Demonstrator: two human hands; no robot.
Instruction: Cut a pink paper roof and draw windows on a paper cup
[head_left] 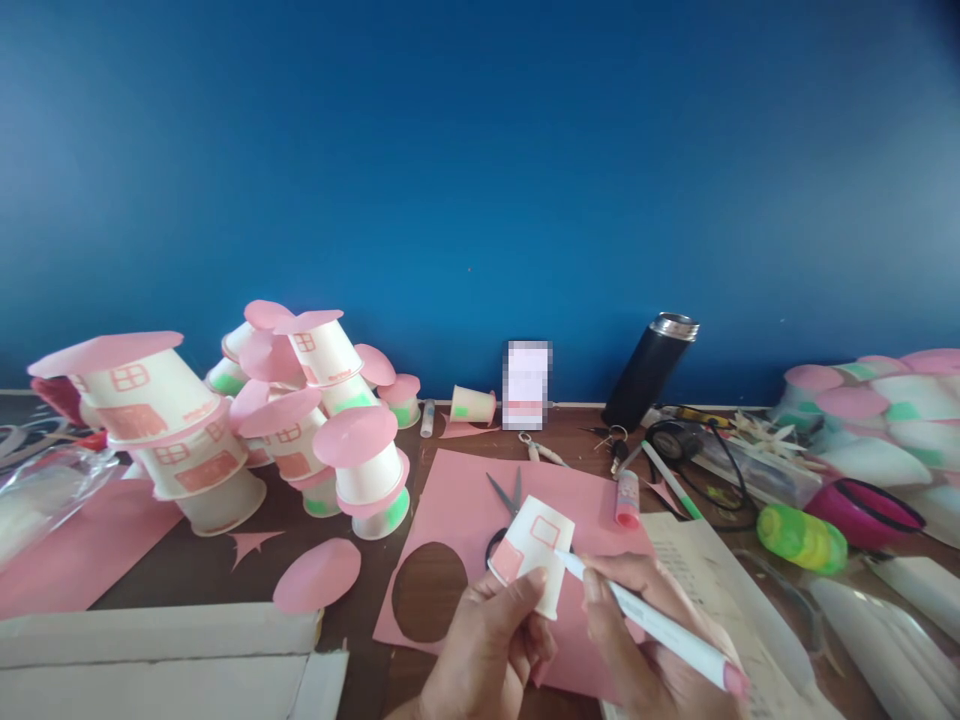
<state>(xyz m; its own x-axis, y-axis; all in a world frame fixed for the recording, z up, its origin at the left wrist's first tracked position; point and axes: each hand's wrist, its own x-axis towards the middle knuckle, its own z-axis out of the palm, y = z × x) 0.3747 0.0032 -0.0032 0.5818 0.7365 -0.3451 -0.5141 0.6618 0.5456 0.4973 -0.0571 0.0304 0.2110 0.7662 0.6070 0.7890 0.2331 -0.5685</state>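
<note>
In my left hand [495, 640] is a white paper cup [534, 540], tilted, with a pink filled patch and a pink square outline drawn on its side. My right hand [637, 630] grips a white marker pen [667, 630] with a pink end; its tip meets the cup beside the outline. Beneath both hands lies a pink paper sheet [457, 490] with a round hole cut out. Scissors [504, 492] rest on that sheet, partly hidden behind the cup. A cut pink paper disc [319, 575] lies to the left of the sheet.
Stacked cups with pink disc tops [187, 430] stand at left, and more cups [900, 410] sit far right. A black flask [651, 370] and a phone [526, 385] stand by the blue wall. A glue stick [627, 500], a yellow-green bottle [802, 538] and cardboard [157, 650] lie around.
</note>
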